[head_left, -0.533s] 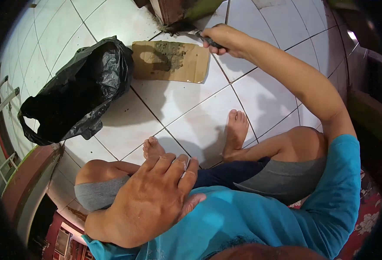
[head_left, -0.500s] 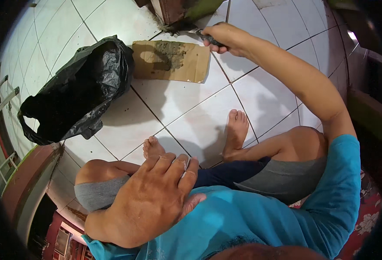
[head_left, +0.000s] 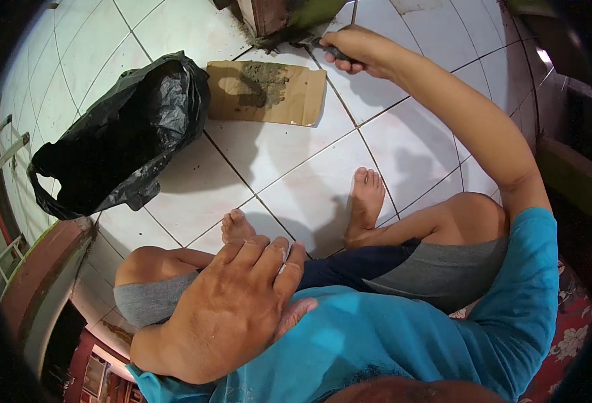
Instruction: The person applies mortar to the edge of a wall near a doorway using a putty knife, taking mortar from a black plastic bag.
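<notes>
In my right hand (head_left: 356,48) is a dark-handled trowel (head_left: 333,50), my fingers wrapped around the grip. Its blade points left at the foot of a post (head_left: 267,20) and is hard to make out. Below it lies a flat piece of brown cardboard (head_left: 296,101) with wet grey mortar (head_left: 262,84) spread on its middle. My left hand (head_left: 239,305) hangs palm down over my lap, loosely bent, with white smears on the fingers. Its fingertips are partly hidden, and nothing shows held there.
A black plastic bag (head_left: 118,134) gapes beside the cardboard's left edge. My bare feet (head_left: 366,198) are on the white floor tiles (head_left: 303,161) between me and the cardboard. A low reddish ledge (head_left: 47,282) runs along the left, and red floral cloth (head_left: 568,342) lies behind me on the right.
My right hand has moved slightly up and to the right with the trowel, closer to the foot of the post. My left hand has barely moved.
</notes>
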A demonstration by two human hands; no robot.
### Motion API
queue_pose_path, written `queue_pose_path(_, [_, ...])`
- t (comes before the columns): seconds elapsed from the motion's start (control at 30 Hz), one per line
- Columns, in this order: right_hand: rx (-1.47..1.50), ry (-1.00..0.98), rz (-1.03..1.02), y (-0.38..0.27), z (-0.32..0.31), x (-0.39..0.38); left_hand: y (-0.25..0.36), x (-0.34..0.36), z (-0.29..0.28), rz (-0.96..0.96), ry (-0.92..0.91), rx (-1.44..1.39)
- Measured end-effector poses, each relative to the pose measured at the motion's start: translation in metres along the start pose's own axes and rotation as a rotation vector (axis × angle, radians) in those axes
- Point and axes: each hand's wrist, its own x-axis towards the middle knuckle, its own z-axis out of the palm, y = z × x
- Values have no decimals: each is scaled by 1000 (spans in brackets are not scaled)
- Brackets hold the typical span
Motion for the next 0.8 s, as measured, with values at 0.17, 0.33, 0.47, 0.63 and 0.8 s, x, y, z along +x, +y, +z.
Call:
queue_pose_path(0.17, [-23, 23, -49, -26, -10, -25, 1, -1, 3, 4, 11, -10])
queue_pose_path(0.33, [-60, -43, 21, -13, -4, -40, 0, -4, 6, 10, 22, 18])
queue_pose_path(0.47, [-93, -34, 66, -3, 16, -23, 5, -5, 4, 18, 5, 24])
queue_pose_path(0.63, [-13, -82, 60, -22, 21, -7, 6, -7, 6, 21, 37, 37])
queue_pose_path(0.8, [88, -111, 39, -41, 10, -7, 2, -8, 7, 36, 19, 8])
